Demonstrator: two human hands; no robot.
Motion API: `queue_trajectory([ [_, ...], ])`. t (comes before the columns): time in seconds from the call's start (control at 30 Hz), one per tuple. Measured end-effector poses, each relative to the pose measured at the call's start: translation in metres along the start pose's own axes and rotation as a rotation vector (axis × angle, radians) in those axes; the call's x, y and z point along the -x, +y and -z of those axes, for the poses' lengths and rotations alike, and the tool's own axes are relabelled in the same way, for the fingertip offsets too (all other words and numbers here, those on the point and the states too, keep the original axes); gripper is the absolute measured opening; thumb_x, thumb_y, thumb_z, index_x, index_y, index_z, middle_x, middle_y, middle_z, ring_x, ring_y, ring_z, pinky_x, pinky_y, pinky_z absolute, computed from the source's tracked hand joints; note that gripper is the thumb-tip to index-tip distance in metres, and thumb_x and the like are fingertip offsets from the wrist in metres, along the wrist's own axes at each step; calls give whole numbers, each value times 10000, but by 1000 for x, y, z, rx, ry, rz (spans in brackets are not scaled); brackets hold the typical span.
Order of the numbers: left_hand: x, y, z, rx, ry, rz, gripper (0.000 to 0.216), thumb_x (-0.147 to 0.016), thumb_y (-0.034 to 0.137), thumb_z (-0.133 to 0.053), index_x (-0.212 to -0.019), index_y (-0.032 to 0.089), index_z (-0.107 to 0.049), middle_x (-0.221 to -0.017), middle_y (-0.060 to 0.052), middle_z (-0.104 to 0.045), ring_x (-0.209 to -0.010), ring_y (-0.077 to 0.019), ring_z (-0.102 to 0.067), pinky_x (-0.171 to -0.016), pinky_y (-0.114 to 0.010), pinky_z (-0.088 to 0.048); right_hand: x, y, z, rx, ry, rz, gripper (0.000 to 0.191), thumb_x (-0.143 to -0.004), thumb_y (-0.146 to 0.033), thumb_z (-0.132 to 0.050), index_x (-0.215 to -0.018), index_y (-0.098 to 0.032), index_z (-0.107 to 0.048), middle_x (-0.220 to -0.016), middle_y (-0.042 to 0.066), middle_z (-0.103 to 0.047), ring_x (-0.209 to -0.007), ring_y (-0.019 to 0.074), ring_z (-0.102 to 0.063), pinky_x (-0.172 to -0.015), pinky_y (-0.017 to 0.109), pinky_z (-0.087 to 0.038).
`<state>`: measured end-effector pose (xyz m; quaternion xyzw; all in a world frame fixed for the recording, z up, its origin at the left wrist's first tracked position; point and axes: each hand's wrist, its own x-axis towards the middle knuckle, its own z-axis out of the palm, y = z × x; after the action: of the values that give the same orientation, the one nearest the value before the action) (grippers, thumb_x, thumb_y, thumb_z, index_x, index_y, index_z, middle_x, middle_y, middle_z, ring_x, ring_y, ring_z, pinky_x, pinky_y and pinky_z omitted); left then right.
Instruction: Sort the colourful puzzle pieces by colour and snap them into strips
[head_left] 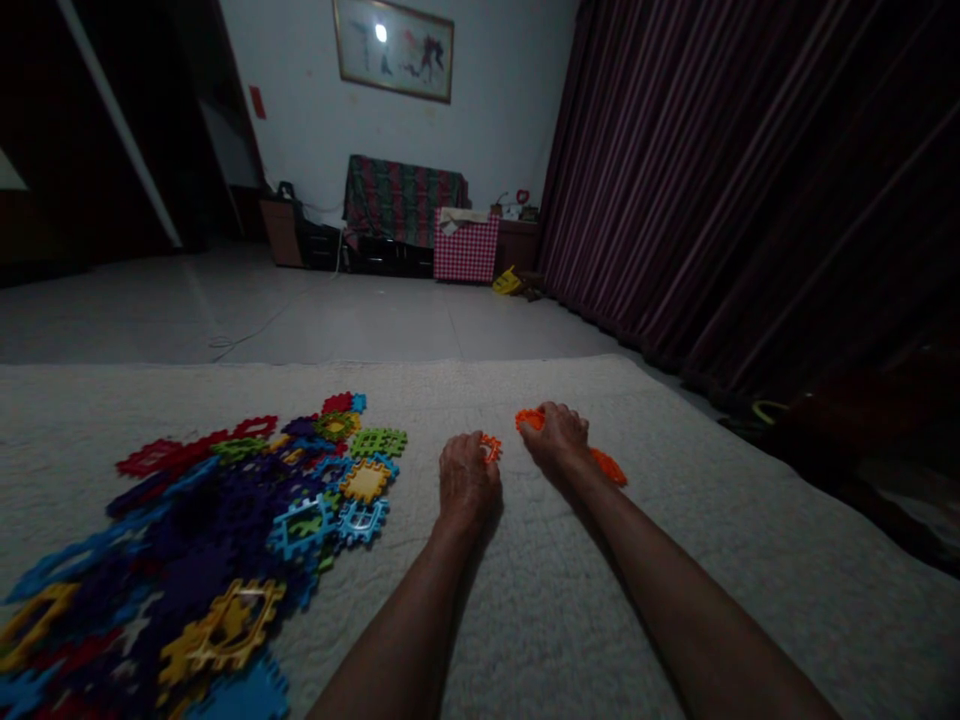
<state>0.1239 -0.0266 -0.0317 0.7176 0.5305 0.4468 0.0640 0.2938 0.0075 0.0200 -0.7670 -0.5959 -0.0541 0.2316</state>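
My left hand point(466, 478) is closed around the edge of an orange building piece with a toothed rim point(491, 447), which shows at its right side. A short way to the right, my right hand point(559, 432) grips a second orange toothed piece point(529, 418) between thumb and fingers. The two pieces are apart. Just behind my right wrist lies another orange piece point(607, 467), partly hidden by the forearm. To the left spreads a heap of interlocking pieces point(225, 510) in purple, blue, red, yellow and green.
A pale quilted cover point(540, 610) lies under everything, its far edge meeting the tiled floor point(397, 325). Beyond stand a low cabinet point(285, 235) and a table with a checked cloth point(466, 250). A purple curtain point(675, 180) hangs along the right.
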Motion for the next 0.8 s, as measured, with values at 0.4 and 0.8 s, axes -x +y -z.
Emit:
queue_trajectory([
  [0.4,-2,9,12,115,-74,100,536,-846,263,-650,-1356,136,-547,-1260,-154,-662,-1182,-273,-593,-1067,-423,-435,37,-11,0,-752,-98,164,235,-852,-342,-525,-1022,-221,-635,-997,65,-691,-907,202,-654,-806,343,-524],
  [0.8,-12,11,24,304,-281,99,366,-998,317,-374,-1016,217,-725,-954,-50,-751,-832,-166,-674,-780,-259,-480,51,-25,-4,-1158,-324,-32,337,-732,-348,-666,-1043,-224,-620,-1036,61,-703,-915,203,-688,-741,309,-573],
])
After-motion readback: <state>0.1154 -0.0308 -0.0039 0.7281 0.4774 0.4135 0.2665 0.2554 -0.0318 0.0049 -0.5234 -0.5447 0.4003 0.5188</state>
